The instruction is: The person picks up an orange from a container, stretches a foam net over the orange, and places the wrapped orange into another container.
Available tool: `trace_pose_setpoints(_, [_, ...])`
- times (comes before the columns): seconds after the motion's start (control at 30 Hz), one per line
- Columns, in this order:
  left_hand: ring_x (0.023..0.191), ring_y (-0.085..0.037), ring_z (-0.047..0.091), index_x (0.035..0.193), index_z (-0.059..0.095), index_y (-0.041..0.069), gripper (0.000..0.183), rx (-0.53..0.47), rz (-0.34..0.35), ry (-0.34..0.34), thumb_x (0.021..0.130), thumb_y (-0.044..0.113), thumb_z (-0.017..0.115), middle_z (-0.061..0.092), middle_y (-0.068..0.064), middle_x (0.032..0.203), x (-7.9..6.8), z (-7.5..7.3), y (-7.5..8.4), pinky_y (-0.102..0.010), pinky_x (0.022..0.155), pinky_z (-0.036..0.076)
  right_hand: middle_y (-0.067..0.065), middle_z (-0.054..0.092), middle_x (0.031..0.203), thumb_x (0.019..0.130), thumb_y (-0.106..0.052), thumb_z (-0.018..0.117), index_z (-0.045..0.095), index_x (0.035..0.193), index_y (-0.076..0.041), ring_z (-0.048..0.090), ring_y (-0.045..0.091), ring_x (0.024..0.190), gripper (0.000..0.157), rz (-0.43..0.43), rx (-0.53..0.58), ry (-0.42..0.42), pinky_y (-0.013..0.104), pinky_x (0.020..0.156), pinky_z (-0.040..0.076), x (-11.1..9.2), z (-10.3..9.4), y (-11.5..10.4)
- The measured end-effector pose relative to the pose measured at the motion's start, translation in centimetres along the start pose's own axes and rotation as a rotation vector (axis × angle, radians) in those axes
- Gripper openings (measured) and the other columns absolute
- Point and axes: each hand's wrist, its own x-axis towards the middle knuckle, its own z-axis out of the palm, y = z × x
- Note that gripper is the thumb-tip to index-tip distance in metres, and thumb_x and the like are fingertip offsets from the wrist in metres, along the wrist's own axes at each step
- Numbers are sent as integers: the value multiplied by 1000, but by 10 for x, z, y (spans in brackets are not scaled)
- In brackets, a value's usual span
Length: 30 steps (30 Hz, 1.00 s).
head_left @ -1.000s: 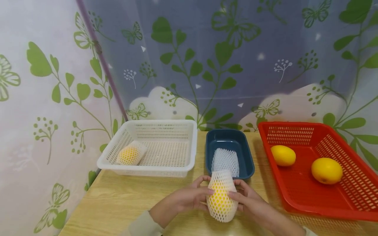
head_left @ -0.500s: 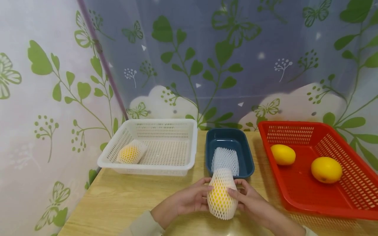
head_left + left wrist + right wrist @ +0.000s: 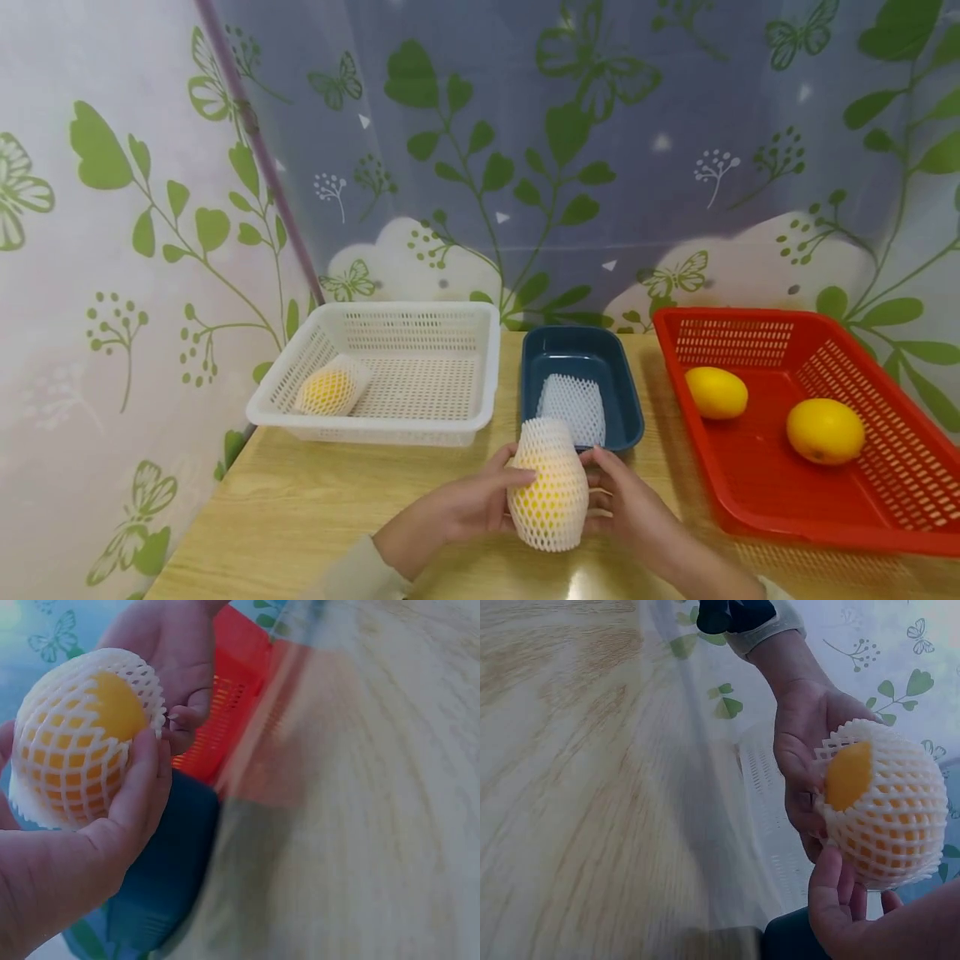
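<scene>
The left hand [image 3: 472,500] keeps its grip clamped on the netted fruit [image 3: 549,500] (shifted leftward), while the right hand [image 3: 632,504], grip apart, has lifted its thumb.

The net [image 3: 548,485] is white and diamond-patterned, the fruit [image 3: 120,706] yellow.

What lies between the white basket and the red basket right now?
The dark blue tray, holding a white foam net, stands between the white basket and the red basket; the head view shows bare tabletop on either side of it.
</scene>
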Motion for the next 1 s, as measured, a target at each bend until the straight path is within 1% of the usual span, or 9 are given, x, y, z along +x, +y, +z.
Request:
trace_pose_setpoints(0.07, [108, -26, 58, 144, 15, 19, 68, -1, 25, -34, 92, 32, 57, 50, -15, 129, -3, -1, 5, -46, 94, 48, -2, 62, 93, 105, -46, 30, 44, 116, -12, 58, 16, 84, 38, -28, 19, 27, 35, 75, 53, 0, 5, -2])
trace_pose_setpoints(0.2, [114, -24, 53, 150, 3, 22, 81, 34, 91, -106, 89, 41, 53, 42, -16, 135, -10, -2, 20, -42, 95, 46, 1, 61, 87, 107, -38, 30, 46, 113, -8, 58, 16, 78, 35, -108, 5, 143, 33, 69, 51, 5, 20, -8])
trace_pose_setpoints(0.3, [113, -22, 53, 152, -2, 22, 86, 49, 149, -119, 89, 42, 52, 41, -14, 134, -17, -4, 34, -39, 93, 47, 4, 59, 87, 107, -31, 33, 45, 114, -4, 58, 15, 75, 31, -177, 8, 208, 31, 67, 51, 13, 32, -13])
trace_pose_setpoints(0.43, [104, -17, 57, 153, -3, 22, 84, 21, 242, -122, 91, 38, 51, 46, -7, 124, -26, -11, 52, -33, 87, 50, 7, 55, 95, 107, -25, 31, 43, 119, 2, 59, 14, 79, 32, -264, -17, 213, 29, 69, 53, 23, 43, -17])
trace_pose_setpoints(0.57, [95, -13, 61, 149, 6, 19, 74, 6, 340, -127, 92, 39, 48, 52, -3, 114, -34, -24, 69, -28, 80, 52, 15, 54, 108, 106, -21, 36, 42, 122, 6, 59, 19, 90, 32, -346, -107, 207, 30, 76, 54, 29, 54, -17])
trace_pose_setpoints(0.67, [95, -13, 61, 142, 22, 17, 61, -11, 368, -73, 93, 43, 47, 56, 0, 111, -40, -35, 79, -27, 79, 52, 18, 53, 117, 103, -18, 46, 44, 125, 5, 57, 27, 103, 32, -418, -224, 221, 34, 84, 52, 35, 58, -17])
trace_pose_setpoints(0.8, [104, -18, 58, 136, 35, 19, 54, -92, 364, 32, 93, 49, 46, 56, 0, 118, -44, -46, 88, -34, 86, 49, 17, 51, 130, 99, -21, 57, 48, 130, -1, 51, 34, 120, 38, -502, -412, 238, 45, 96, 45, 47, 60, -18])
trace_pose_setpoints(0.87, [109, -21, 57, 138, 35, 22, 54, -146, 365, 68, 94, 51, 45, 54, -1, 124, -44, -51, 91, -39, 89, 48, 16, 48, 135, 97, -24, 61, 47, 134, -4, 46, 34, 126, 44, -516, -501, 243, 49, 100, 42, 52, 61, -19])
trace_pose_setpoints(1.0, [115, -23, 55, 144, 29, 26, 56, -241, 401, 77, 95, 49, 45, 48, -2, 132, -44, -61, 94, -43, 95, 48, 14, 40, 145, 94, -32, 65, 43, 141, -9, 38, 33, 134, 57, -522, -612, 219, 55, 105, 36, 64, 65, -17])
